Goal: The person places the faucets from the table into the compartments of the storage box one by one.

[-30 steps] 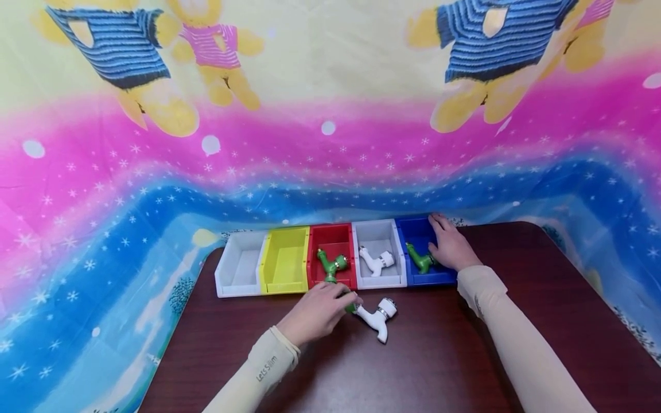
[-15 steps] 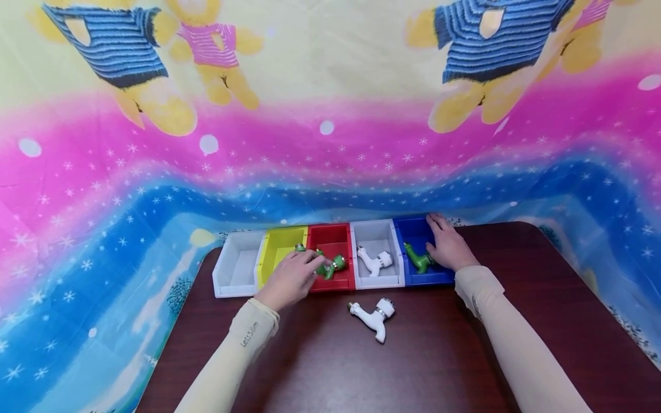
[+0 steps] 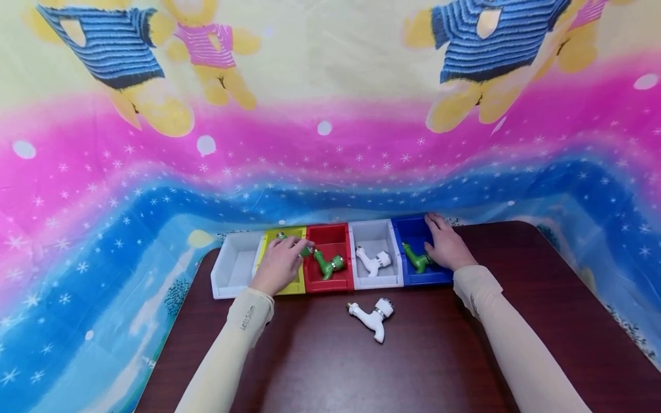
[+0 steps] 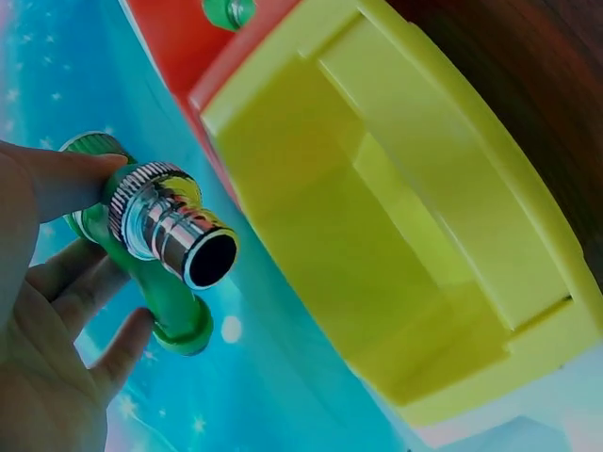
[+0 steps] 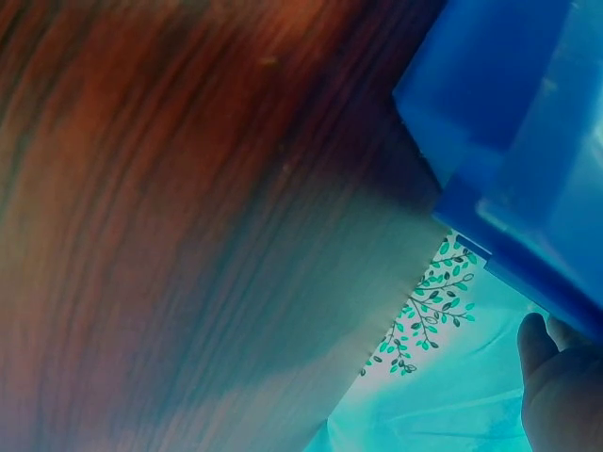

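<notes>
My left hand [image 3: 280,265] holds a green tap [image 4: 141,268] over the yellow bin [image 3: 296,285]. In the left wrist view the tap's ribbed metal spout end points at the camera, with the thumb on one side and fingers on the other. My right hand [image 3: 450,245] rests on the right wall of the blue bin [image 5: 537,141], where a green tap [image 3: 417,261] lies. Another green tap [image 3: 329,267] is in the red bin [image 3: 330,232], and a white tap [image 3: 373,263] in the grey-white bin [image 3: 374,229] beside it.
A second white tap [image 3: 373,321] lies on the dark wood table [image 3: 330,373] in front of the bins. A whitish bin [image 3: 234,287] stands at the row's left end. Patterned cloth [image 3: 325,160] hangs directly behind the table.
My left hand has lifted the green tap off the table beside the white tap and carried it left and back over the yellow bin. My right hand has stayed on the blue bin.
</notes>
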The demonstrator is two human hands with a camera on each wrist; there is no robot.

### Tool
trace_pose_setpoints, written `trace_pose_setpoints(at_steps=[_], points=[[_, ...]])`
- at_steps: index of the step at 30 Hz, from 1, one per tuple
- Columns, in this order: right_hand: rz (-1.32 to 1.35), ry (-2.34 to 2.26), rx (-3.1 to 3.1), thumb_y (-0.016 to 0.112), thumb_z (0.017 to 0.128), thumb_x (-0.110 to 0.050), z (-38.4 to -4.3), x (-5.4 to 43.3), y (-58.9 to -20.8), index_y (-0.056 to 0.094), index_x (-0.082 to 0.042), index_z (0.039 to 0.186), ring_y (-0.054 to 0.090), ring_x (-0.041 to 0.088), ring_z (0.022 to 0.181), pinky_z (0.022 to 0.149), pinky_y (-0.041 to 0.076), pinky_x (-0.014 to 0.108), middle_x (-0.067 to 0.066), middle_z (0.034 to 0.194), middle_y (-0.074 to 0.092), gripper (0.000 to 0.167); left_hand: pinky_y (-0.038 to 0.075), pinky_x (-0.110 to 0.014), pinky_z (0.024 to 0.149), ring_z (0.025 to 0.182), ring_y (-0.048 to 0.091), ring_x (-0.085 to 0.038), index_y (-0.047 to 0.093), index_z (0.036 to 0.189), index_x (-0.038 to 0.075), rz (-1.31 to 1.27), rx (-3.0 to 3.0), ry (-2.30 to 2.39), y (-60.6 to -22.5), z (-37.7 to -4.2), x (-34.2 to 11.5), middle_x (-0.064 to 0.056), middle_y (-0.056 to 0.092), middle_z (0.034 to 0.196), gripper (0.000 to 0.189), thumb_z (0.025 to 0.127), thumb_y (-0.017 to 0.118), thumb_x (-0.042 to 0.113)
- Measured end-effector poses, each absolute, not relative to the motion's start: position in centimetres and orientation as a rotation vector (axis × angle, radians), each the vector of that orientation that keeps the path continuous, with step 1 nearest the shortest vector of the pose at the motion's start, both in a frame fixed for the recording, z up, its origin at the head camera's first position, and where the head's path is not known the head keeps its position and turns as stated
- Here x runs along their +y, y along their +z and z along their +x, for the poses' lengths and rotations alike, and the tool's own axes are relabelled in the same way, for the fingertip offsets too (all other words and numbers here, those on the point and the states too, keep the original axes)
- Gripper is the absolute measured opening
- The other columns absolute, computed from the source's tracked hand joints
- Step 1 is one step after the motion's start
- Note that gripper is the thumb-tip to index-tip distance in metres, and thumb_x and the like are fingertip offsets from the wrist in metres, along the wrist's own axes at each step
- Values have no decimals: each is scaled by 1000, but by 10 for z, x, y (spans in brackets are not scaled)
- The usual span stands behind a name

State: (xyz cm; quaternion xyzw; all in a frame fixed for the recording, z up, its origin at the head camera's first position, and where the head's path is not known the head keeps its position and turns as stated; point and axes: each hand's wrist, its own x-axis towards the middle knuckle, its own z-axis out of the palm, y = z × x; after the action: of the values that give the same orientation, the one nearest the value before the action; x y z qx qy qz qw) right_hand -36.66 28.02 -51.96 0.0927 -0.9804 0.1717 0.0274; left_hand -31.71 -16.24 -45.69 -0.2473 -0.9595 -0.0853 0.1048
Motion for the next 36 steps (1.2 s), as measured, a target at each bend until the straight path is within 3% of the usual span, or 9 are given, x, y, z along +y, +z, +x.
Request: trace_pose_setpoints(at_steps=[7,16,26,36], points=[[286,536,-3015,62,100,-17,-367,279,-521,16,-1,164,13,45,157,119,30,63,23,170,15,81,35,-55,119,125,62,-28,62,135,23,-687,-2824,-274,-462,-327,-176,-7,67,131,43,95,71,10],[306,527,-2985,63,98,-16,-370,283,-524,19,-1,164,15,46,156,119,31,63,22,170,17,80,38,-56,117,127,63,-29,53,139,11,-603,-2876,-237,-468,-334,-181,-12,69,132,48,95,72,13],[279,549,-2989,64,98,-17,-370,283,-527,20,-2,164,15,45,157,118,32,63,21,170,17,80,40,-58,113,122,66,-30,54,135,8,-546,-2900,-247,-478,-334,-186,-13,71,127,45,94,73,12],[288,539,-2980,64,98,-17,-370,283,-526,21,-2,164,17,46,156,117,33,63,21,170,19,80,42,-59,111,119,66,-29,56,128,13,-551,-2917,-265,-490,-335,-191,-9,71,119,39,93,74,11]])
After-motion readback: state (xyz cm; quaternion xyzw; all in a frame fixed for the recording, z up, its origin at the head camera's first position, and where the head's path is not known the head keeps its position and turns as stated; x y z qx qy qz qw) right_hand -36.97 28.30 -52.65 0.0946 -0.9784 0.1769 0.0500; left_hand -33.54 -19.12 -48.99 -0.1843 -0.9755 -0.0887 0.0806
